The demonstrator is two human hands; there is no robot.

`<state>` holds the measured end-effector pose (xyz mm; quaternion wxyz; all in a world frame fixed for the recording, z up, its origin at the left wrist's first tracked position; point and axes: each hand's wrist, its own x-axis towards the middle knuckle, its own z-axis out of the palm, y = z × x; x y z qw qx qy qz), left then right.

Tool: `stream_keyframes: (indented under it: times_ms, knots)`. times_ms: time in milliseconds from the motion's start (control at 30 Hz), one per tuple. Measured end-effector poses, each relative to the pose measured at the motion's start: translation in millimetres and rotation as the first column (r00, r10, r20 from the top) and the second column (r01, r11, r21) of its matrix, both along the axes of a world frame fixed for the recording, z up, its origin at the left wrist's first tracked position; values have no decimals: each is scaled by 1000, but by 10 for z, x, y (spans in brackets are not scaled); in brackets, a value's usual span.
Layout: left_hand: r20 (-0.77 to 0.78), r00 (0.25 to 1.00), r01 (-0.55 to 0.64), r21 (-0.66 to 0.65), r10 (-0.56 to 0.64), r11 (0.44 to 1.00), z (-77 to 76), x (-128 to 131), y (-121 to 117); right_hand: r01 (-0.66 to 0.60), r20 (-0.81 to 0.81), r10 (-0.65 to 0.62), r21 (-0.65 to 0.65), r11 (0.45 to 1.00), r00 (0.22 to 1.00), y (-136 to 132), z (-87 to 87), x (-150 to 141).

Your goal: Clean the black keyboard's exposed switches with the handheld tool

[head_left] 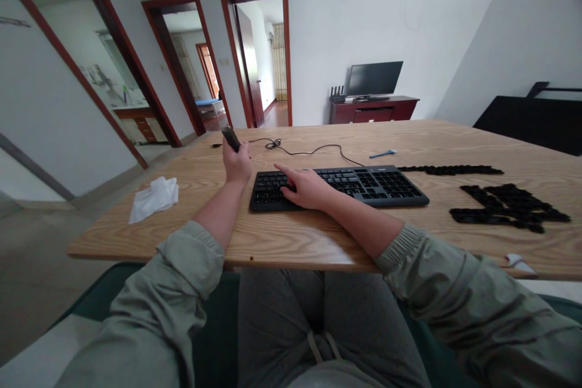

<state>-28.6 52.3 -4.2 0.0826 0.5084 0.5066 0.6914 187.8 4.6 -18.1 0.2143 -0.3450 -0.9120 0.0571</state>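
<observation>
A person sits at the near edge of a light oak-grain wooden table [300,242], sleeves of an olive jacket [436,279] pushed up to the forearms. The left hand [236,163] is raised off the table, its fingers closed in a narrow grip around a small dark handheld object [231,138] (too dark and small to say exactly what it is). The right hand [307,189] lies on the left half of a black keyboard [364,188], pointing finger stretched out over the keys and the others curled loosely, holding nothing.

The keyboard sits square in the middle of the table, with a thin black cable [273,144] looping in a small tangle on the far side of it. To the right, well apart from both hands, black keycaps [509,209] lie in a long row and a dense cluster (they look like keycaps, at least from here). A small blue tool [382,153] lies farther off, beyond the keyboard. Left of the hands is a crumpled white cloth [153,199], and a small white scrap [518,263] sits on the near right edge.

Across the room, a black monitor [374,79] stands on a reddish wooden cabinet [373,111], beside open doorways.
</observation>
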Motion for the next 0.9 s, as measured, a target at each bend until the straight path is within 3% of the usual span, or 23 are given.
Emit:
stream_keyframes:
  times_ms: [133,300,433,533,667,800,900]
  knots:
    - [149,987,-76,62,66,995,121,-189,46,4,94,-9,57,998,995,15,18,-78]
    - [176,981,-94,93,77,991,161,-216,41,-21,79,17,52,998,997,-36,64,-158]
    - [164,984,-85,108,67,990,167,-212,16,-35,-20,36,48,998,999,-59,241,77]
    - [165,986,-59,118,39,991,185,-220,-4,55,-85,-53,21,998,995,67,454,602]
    - [183,983,-19,125,-4,992,207,-201,-43,336,7,-337,-99,936,941,425,598,1674]
    - [162,986,12,120,-31,993,198,-167,-79,592,244,-546,-187,784,801,736,371,2662]
    - [142,988,44,109,-59,993,176,-158,-86,649,319,-568,-290,704,759,803,122,3071]
